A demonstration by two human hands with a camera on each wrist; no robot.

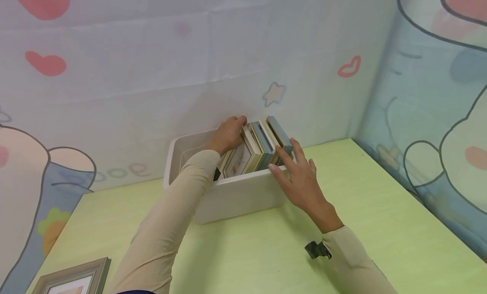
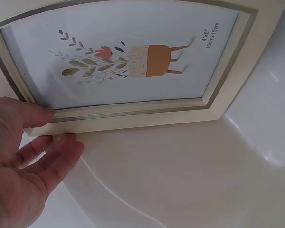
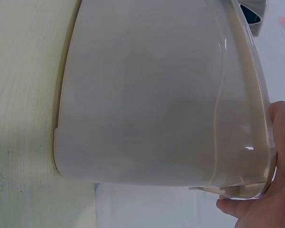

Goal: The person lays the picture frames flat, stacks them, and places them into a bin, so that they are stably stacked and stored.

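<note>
- Head view: a white plastic bin (image 1: 232, 196) stands on the pale green table (image 1: 266, 251), close to the patterned back wall (image 1: 152, 95). Several picture frames (image 1: 262, 144) stand on edge inside it, leaning toward its right end.
- Head view: the left hand (image 1: 228, 135) reaches into the bin and rests over the top edge of the cream frame (image 1: 239, 158) at the left of the row, fingers bent over that edge.
- Head view: the right hand (image 1: 298, 175) lies at the bin's right front corner, fingers nearly straight and spread, fingertips touching the grey-blue frame (image 1: 279, 133) and the rim.
- Head view: another grey frame (image 1: 72, 281) lies flat at the table's near left corner, well apart from the bin.
- Left wrist view: the left hand (image 2: 23, 161) holds the cream frame (image 2: 133, 61) by its border, thumb on the front, fingers loosely curled behind; the frame shows a plant print and leans inside the bin (image 2: 180, 180).
- Right wrist view: the right hand (image 3: 270, 190) touches the rim of the bin (image 3: 152, 95); only a fingertip and part of the palm show, so the grip cannot be judged here.
</note>
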